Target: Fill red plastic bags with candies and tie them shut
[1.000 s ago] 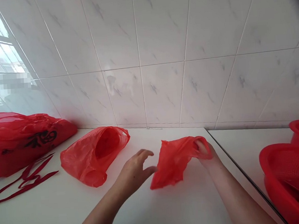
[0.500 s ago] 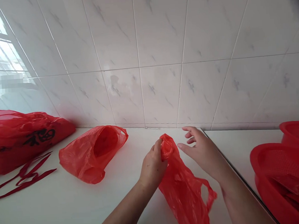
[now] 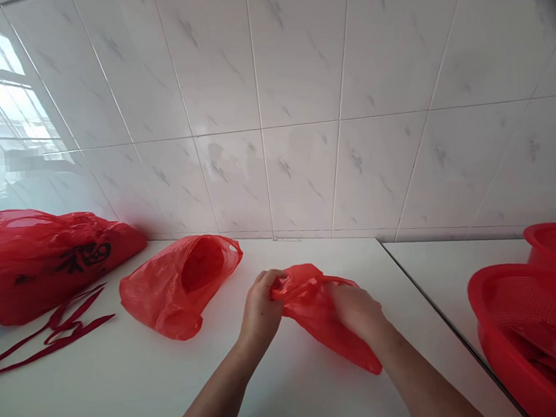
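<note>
A thin red plastic carrier bag [image 3: 314, 311] lies crumpled on the white countertop [image 3: 105, 398] between my hands. My left hand [image 3: 261, 308] grips its gathered top end. My right hand [image 3: 356, 311] closes over the bag's far side, and its fingers hide the handle area. Part of the bag hangs loose towards me, ending in a corner near my right wrist. To the left, a second red bag [image 3: 181, 288] lies on its side with its mouth open, out of reach of my fingers.
A large, full red bag [image 3: 48, 269] with a black character printed on it lies at the left, against the white tiled wall [image 3: 250, 77]. Red strips [image 3: 53, 332] lie before it. Stacked red plastic colanders [image 3: 519, 325] stand on a lower-right surface past the counter's edge.
My right hand, open before, has closed on the bag. The bag no longer hangs from my left hand towards me; it now stretches sideways between both hands. The other items stay put.
</note>
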A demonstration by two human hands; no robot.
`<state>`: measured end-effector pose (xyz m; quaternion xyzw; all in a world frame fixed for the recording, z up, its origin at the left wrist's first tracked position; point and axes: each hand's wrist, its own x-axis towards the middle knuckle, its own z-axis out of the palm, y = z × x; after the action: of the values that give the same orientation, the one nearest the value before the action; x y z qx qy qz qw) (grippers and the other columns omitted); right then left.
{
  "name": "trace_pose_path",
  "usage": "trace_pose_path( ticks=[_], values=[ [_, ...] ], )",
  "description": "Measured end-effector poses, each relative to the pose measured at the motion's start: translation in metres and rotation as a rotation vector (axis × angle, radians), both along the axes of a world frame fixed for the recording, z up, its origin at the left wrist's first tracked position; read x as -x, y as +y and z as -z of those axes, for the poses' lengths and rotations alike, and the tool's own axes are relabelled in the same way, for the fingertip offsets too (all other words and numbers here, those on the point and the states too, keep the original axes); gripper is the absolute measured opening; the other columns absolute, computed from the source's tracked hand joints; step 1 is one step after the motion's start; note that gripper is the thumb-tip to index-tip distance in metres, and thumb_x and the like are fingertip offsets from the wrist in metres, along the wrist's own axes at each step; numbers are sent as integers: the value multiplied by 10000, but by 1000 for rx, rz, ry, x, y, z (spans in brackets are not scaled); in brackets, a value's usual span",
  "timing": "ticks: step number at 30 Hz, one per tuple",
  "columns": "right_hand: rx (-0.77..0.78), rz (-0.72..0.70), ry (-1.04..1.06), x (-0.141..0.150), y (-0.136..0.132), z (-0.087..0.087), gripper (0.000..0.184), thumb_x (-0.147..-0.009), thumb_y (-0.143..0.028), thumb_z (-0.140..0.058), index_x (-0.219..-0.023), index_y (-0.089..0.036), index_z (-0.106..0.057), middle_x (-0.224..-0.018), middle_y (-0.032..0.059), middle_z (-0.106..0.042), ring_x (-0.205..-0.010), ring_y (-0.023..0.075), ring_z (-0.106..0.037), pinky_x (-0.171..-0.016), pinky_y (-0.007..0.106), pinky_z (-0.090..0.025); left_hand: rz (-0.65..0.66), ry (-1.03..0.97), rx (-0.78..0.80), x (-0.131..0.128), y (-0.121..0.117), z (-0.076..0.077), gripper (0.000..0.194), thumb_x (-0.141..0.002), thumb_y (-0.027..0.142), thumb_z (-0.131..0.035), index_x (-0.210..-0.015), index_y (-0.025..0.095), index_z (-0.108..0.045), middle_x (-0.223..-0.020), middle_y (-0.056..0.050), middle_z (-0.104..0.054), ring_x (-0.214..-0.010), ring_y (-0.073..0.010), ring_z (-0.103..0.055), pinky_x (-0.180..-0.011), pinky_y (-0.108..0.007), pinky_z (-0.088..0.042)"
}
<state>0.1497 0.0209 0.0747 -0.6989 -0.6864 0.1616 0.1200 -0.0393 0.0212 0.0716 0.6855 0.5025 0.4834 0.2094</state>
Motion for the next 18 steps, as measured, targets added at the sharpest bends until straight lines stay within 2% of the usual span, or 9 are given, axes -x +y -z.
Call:
trace_pose_path(
  ticks=[2, 4, 8, 12, 13, 15, 17, 18],
  values=[
    [21, -11, -43, -16, 6, 6, 168, -712, -207, -584, -857, -244, -661, -727, 47, -649, -722, 219, -603, -601, 283, -376, -49, 58, -35, 15, 3, 2, 270, -638, 21, -401, -735, 192, -586, -785, -7, -566, -708, -130, -532, -623, -225, -416],
    [38, -44, -82, -28, 8, 9, 282, -638, -149, -624, -892, -259, -674, -724, 43, -659, -742, 241, -617, -624, 300, -384, -82, 96, -44, 28, 5, 4, 278, -638, 15, -385, -718, 181, -593, -772, -14, -554, -701, -132, -530, -628, -233, -422],
    [54, -123, -113, -38, 5, 11, 547, -620, -124, -612, -1124, -336, -630, -875, 38, -696, -793, 257, -634, -642, 320, -404, -80, 147, 8, 39, 3, 7, 396, -717, 43, -387, -985, 182, -644, -947, -53, -569, -873, -159, -565, -770, -281, -459],
    [69, -173, -112, -36, 0, 9, 726, -613, -126, -618, -1278, -399, -521, -1184, 29, -624, -958, 279, -605, -683, 330, -428, -15, 199, 150, 36, -5, 7, 458, -762, 215, -543, -1220, 227, -537, -1160, -78, -518, -985, -196, -569, -788, -302, -492],
    [64, -177, -114, -36, -1, 8, 727, -615, -115, -609, -1277, -403, -522, -1235, 28, -595, -1008, 288, -586, -698, 334, -432, -15, 215, 132, 34, -9, 5, 514, -750, 259, -588, -1256, 239, -498, -1232, -88, -484, -1045, -219, -550, -802, -319, -496],
    [45, -174, -113, -34, -5, 7, 718, -620, -89, -592, -1265, -399, -536, -1280, 32, -564, -1057, 296, -563, -723, 341, -438, -90, 265, -30, 30, -16, -3, 576, -736, 317, -641, -1280, 254, -461, -1369, -108, -385, -1209, -287, -440, -858, -381, -483],
    [25, -173, -82, -32, -9, 6, 668, -629, -78, -593, -1227, -374, -572, -1252, 43, -583, -1034, 283, -578, -746, 342, -444, -164, 346, -226, 27, -24, -13, 543, -754, 340, -641, -1267, 268, -478, -1450, -102, -309, -1310, -338, -309, -890, -429, -457],
    [17, -181, -48, -30, -13, 5, 618, -646, -84, -593, -1199, -360, -594, -1223, 43, -601, -1015, 268, -588, -761, 338, -448, -150, 391, -276, 26, -26, -17, 533, -760, 345, -636, -1268, 280, -487, -1468, -91, -294, -1312, -349, -304, -877, -427, -458]
  ],
)
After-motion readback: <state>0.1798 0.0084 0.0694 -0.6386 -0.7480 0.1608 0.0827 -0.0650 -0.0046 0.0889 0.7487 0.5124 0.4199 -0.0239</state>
